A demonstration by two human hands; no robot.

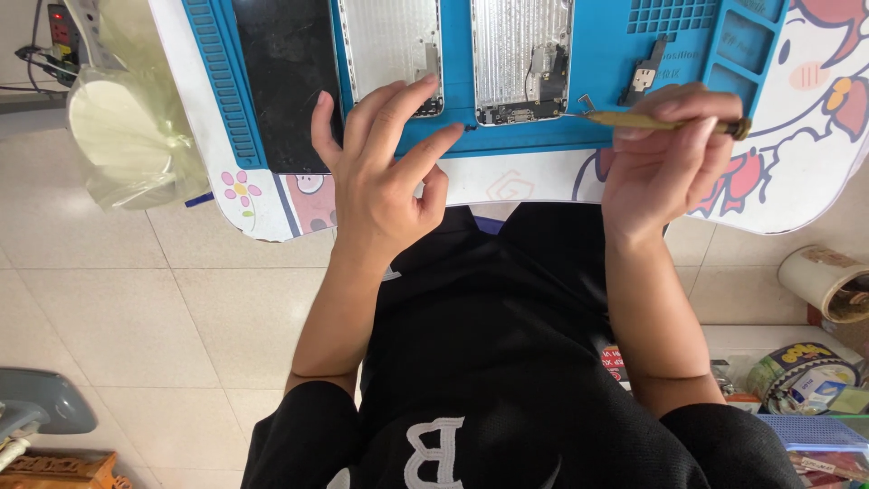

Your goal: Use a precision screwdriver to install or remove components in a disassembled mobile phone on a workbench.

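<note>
Fingers of the left hand [385, 172] spread free over the blue mat [615, 54]; right hand [665, 149] grips a brass screwdriver [665, 120].

- Bare blue mat [615, 54] is left open between the right phone housing [520, 63] and the small bracket [644, 77].
- The left side is blocked by the black screen panel [285, 81] and left housing [391, 50].
- The table's left edge is crowded by a plastic-wrapped roll [127, 136].

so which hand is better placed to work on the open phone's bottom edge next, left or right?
Likely the right hand. It holds the screwdriver, with the tip beside the open phone's bottom corner. The left hand holds no tool, fingers spread over the blue mat near the second phone shell.
</note>
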